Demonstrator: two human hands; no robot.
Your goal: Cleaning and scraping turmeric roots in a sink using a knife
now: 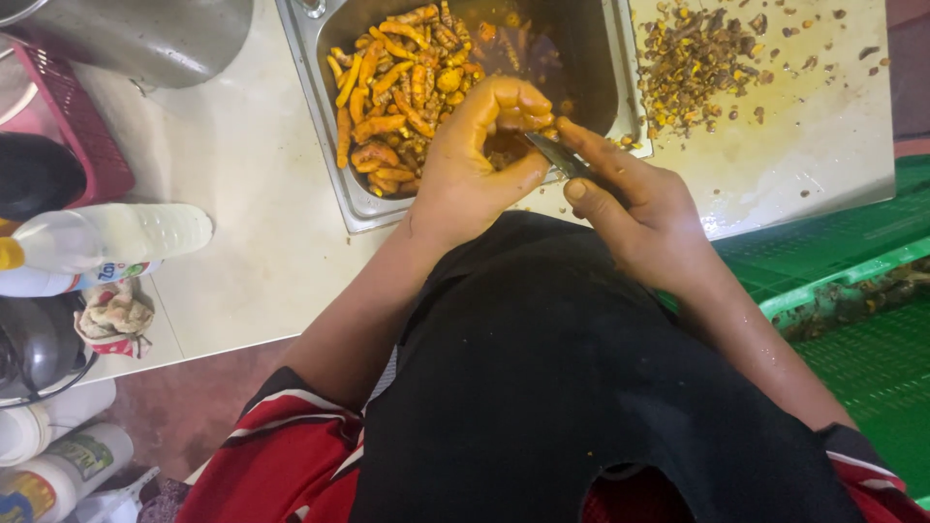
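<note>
My left hand (480, 155), stained yellow, curls around a small piece of orange root held over the edge of a steel tray (320, 107). My right hand (639, 208) grips a small knife (554, 153), its blade pointing toward the left hand's fingers. The tray holds several peeled orange turmeric roots (397, 87) in brownish water. A pile of brown peelings (693, 58) lies on the white board to the right of the tray.
A white plastic bottle (107, 237) lies on the pale counter (242, 194) at the left, beside a crumpled cloth (114, 315). A steel pot (145, 34) stands at top left. Green plastic crates (852, 320) are at the right.
</note>
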